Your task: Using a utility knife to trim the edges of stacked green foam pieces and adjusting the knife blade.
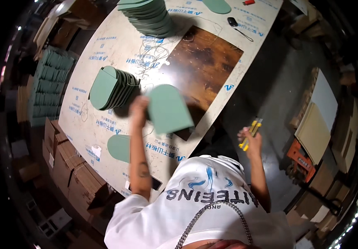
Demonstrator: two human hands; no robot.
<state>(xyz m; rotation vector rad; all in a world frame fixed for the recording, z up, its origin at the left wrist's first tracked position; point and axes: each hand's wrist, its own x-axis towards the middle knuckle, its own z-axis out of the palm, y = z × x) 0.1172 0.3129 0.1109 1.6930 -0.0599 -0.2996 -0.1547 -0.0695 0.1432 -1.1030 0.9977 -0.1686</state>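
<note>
My left hand (pixel 138 111), slightly blurred, is closed on the left edge of a green arch-shaped panel (pixel 168 108). That panel is held tilted above the table, its rounded end pointing away from me. Off the table's right side, my right hand (pixel 252 142) grips a yellow utility knife (pixel 250 134). Just left of my left hand stands a leaning stack of matching green panels (pixel 106 88). Another green panel (pixel 118 148) lies flat nearer to me, partly covered by my left forearm.
The printed white table (pixel 89 79) carries a dark brown wood board (pixel 206 62), tangled string (pixel 152 58), a taller green stack (pixel 147 18) and a black object with a cord (pixel 232 21). Cardboard boxes (pixel 77 170) stand left; an orange pallet truck (pixel 300 159) with boards stands right.
</note>
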